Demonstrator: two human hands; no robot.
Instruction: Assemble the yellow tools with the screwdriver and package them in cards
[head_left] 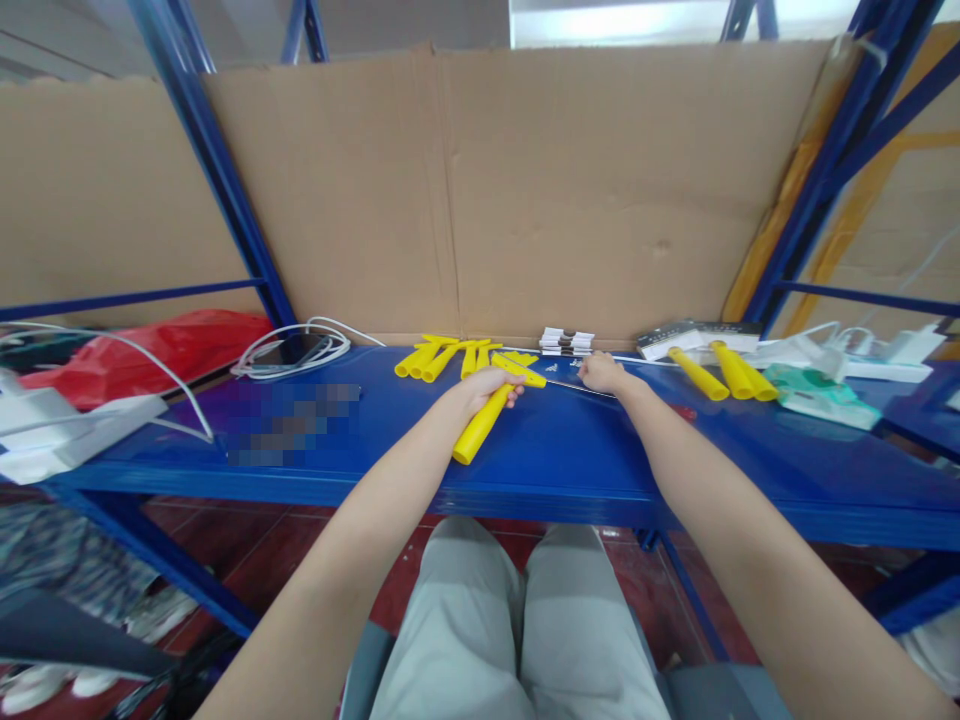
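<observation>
My left hand (495, 390) is closed round a yellow plastic handle (480, 430). Its round grip points down toward me, and its flat crosspiece (525, 371) shows above my fingers. My right hand (602, 372) is curled shut over the table, close to some small white-and-dark packets (566, 342); whatever its fingers pinch is hidden. A thin metal shaft (581, 387) runs from near the crosspiece to beneath my right wrist. In line with it, beyond the wrist, a small red piece (684, 412) shows. Behind my left hand lie several similar yellow handles (431, 360).
Several yellow tubes (697, 375) lean on a flat box (697, 338) at the right, beside a green-and-white packet (821, 395). Coiled white cable (296, 350), a red bag (165, 350) and a white power strip (75, 440) lie left. A cardboard sheet (540, 190) stands behind the blue table (405, 440).
</observation>
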